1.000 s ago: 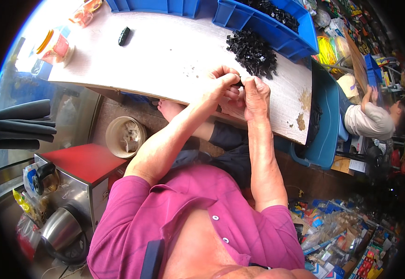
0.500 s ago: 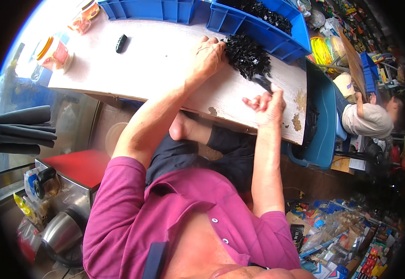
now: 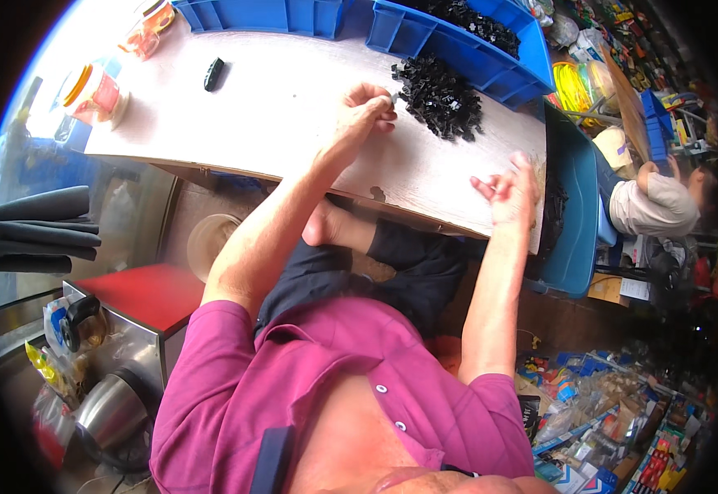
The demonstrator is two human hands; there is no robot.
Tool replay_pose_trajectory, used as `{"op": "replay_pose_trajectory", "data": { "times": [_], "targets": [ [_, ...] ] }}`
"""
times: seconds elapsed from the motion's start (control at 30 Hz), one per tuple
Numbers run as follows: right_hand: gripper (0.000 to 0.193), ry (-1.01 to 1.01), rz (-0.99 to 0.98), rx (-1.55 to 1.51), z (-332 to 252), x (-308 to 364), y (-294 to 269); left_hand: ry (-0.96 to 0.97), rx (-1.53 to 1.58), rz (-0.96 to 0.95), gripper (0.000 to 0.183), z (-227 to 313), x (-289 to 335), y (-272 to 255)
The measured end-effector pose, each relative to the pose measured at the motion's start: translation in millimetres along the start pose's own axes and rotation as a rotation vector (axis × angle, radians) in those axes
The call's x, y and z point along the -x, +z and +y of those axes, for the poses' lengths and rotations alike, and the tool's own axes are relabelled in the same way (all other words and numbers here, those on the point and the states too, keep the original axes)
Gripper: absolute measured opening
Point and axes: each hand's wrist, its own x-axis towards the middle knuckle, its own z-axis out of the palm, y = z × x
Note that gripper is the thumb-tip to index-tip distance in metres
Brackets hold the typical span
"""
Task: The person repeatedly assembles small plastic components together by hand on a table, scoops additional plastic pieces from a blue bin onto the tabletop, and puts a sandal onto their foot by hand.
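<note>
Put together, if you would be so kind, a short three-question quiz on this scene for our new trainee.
1. Which of the person's two hands is nearer the pile of black pieces on the table?
2. True or false: the right hand is buried in that pile.
3. What colour is the bin just beyond the pile? A) red; B) blue; C) yellow.

Key:
1. The left hand, close to the pile's left side.
2. False; it is clear of the pile, towards the table's right end.
3. B.

Orange-lidded jar [image 3: 100, 100], steel kettle [image 3: 112, 409], red-topped metal box [image 3: 141, 295], pale bucket [image 3: 197, 247], yellow coil [image 3: 571, 87]
</note>
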Motion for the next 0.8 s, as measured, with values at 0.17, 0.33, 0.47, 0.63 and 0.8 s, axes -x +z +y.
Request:
{"op": "replay_pose_trajectory", "data": {
  "times": [0.17,0.33,0.47,0.63,0.8],
  "targets": [
    [0.029,0.029,-0.485,0.069,31,20,40,-0.177,0.155,-0.052,0.007,11,31,11],
    [0.028,0.014,-0.639,0.084,48,27,67,-0.173,0.120,-0.113,0.009,13,38,5],
    [0.026,-0.030,-0.620,0.250,49,28,71,-0.243,0.096,-0.198,0.010,11,38,9],
    [0.024,-0.005,-0.724,0.248,51,38,74,-0.220,0.141,-0.220,0.012,14,52,2],
    [0.014,-0.008,-0.772,0.124,58,42,70,0.302,-0.369,0.104,0.023,29,33,-52]
  ]
}}
